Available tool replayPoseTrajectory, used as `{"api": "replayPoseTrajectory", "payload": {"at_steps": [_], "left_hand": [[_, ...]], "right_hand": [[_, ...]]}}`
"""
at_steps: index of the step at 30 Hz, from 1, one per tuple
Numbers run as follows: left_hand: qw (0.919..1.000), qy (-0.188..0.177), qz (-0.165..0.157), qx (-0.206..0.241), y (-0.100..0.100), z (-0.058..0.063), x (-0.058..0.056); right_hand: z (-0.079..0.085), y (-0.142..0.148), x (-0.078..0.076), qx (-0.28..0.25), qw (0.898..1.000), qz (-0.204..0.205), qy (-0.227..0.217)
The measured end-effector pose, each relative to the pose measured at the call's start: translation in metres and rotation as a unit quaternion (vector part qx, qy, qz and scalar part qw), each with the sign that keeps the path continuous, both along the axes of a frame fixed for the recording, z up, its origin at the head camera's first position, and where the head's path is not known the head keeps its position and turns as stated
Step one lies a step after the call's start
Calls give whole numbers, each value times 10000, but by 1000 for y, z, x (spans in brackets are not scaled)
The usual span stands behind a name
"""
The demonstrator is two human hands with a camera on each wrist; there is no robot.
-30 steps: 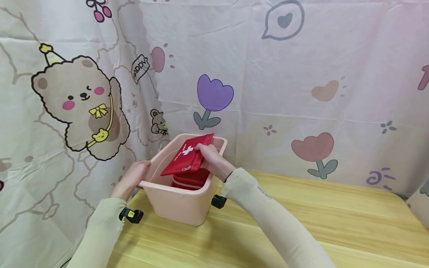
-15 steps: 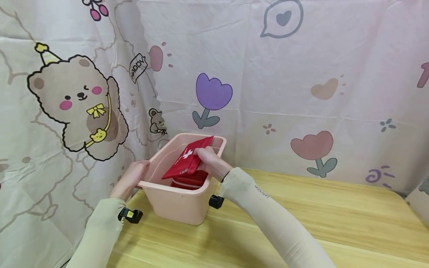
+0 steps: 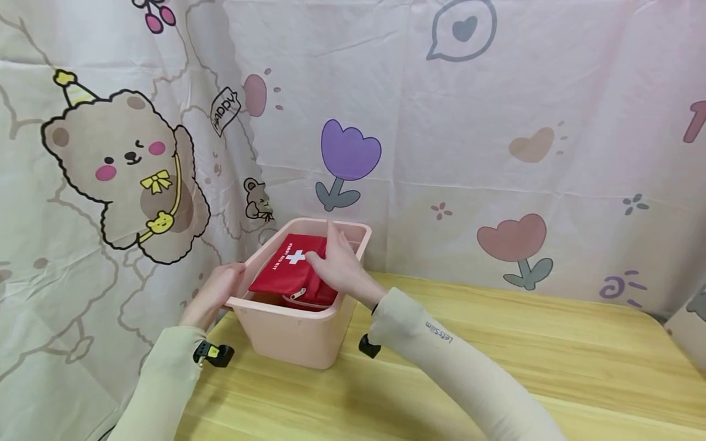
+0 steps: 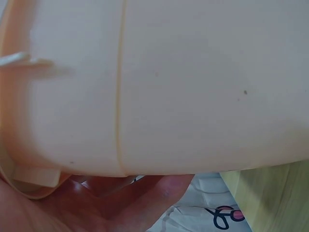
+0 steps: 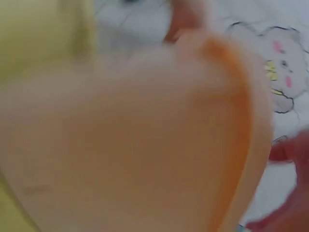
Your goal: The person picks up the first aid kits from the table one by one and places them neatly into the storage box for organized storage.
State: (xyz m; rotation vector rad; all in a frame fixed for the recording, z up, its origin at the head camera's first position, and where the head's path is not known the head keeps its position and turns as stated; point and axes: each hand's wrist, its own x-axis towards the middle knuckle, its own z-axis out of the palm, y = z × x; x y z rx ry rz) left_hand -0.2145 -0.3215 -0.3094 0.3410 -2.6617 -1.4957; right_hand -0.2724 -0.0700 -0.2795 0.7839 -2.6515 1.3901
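Note:
A pink plastic bin (image 3: 287,340) stands on the table, tilted across the head view's centre-left. Inside it, a red first aid kit pouch (image 3: 276,275) with a white cross and a zip lies face up over another red zipped case (image 3: 318,297). My left hand (image 3: 214,293) grips the bin's left rim; in the left wrist view its fingers (image 4: 159,193) curl behind the bin wall (image 4: 193,96). Over the right rim my right hand (image 3: 343,264) is spread, fingers straight and thumb near the pouch's edge. The right wrist view is blurred, with that hand (image 5: 292,193) at the right edge.
The wood-grain table (image 3: 496,349) extends to the right of the bin. A printed curtain (image 3: 430,110) with tulips and a bear hangs right behind and to the left. Each wrist carries a small black camera (image 3: 216,354).
My right hand has let go of the first aid kit pouch and spread its fingers. The pouch has dropped leftward and lower in the bin. The left hand keeps its hold.

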Motion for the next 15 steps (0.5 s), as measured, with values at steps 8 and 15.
{"api": "replayPoseTrajectory", "payload": {"at_steps": [8, 15], "left_hand": [[10000, -69, -42, 43, -2, 1, -1], [9892, 317, 72, -1426, -6, 10, -11]], "right_hand": [[-7, 26, -15, 2452, 9646, -223, 946], [-7, 43, -24, 2618, 9599, -294, 960]]}}
